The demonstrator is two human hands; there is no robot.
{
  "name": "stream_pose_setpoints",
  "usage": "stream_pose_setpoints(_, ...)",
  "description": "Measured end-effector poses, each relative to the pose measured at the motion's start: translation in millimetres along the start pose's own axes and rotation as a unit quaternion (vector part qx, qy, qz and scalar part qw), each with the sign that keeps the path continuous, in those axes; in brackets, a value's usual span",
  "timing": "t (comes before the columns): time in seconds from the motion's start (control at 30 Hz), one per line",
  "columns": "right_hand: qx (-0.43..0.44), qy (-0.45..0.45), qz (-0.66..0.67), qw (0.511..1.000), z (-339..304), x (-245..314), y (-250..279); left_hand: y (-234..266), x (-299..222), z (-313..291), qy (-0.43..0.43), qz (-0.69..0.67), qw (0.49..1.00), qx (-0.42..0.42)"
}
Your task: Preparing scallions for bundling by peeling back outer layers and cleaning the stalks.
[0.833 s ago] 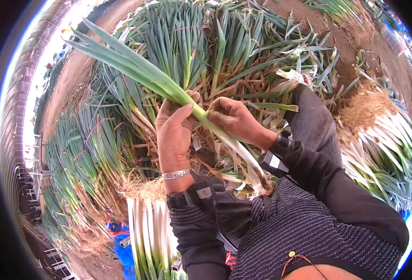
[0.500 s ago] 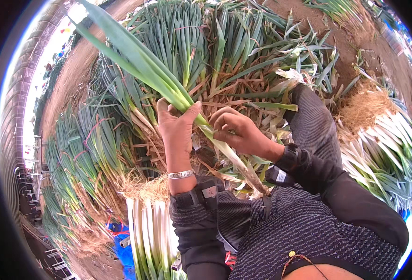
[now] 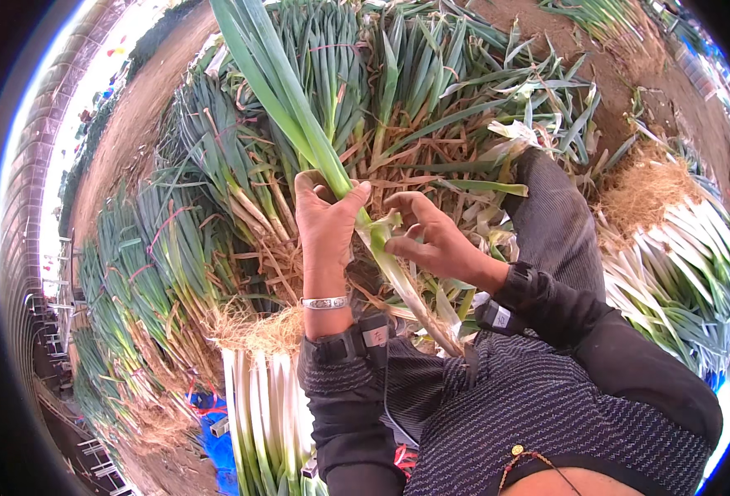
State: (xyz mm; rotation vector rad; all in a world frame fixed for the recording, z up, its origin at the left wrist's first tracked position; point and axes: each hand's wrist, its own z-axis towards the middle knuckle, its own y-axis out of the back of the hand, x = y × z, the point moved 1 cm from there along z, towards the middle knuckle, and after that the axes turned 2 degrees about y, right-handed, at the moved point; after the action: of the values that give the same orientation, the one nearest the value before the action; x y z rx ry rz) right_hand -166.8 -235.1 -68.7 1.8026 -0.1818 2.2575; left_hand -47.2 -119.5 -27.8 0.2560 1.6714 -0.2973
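Observation:
My left hand (image 3: 325, 207) is closed round a large green onion (image 3: 332, 169), where its green leaves meet the pale stalk. The leaves point up and away to the far left. Its stalk (image 3: 410, 293) slants down to the right, and the lower end reaches my lap. My right hand (image 3: 438, 240) is curled at the stalk just below my left hand, thumb and fingers around a torn flap of outer layer (image 3: 384, 223) that sticks out from the stalk. The fingertips' exact hold on the flap is partly hidden.
Bundled green onions (image 3: 323, 83) stand beyond my hands, with more bundles (image 3: 158, 264) to the left. Peeled white onions (image 3: 270, 405) lie near left; another peeled pile (image 3: 671, 256) lies right. Dry leaf scraps (image 3: 431, 182) surround my bent leg (image 3: 555, 223).
The green onion has swung more upright, its leaf tips moving right. A flap of outer layer now stands off the stalk beside my right fingers, which have spread a little.

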Motion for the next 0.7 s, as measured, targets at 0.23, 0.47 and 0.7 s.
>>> stream_pose_setpoints(0.23,0.062,-0.001,-0.061,0.996,12,-12,-10,-3,0,2,0.004,0.013,1.0,-0.023)
stream_pose_setpoints(0.47,0.145,0.159,-0.117,0.97,6,-3,-1,1,3,2,-0.004,0.039,0.999,-0.032)
stream_pose_setpoints(0.7,0.246,0.147,-0.041,0.957,-19,8,19,-3,2,1,-0.003,0.044,0.999,-0.024)
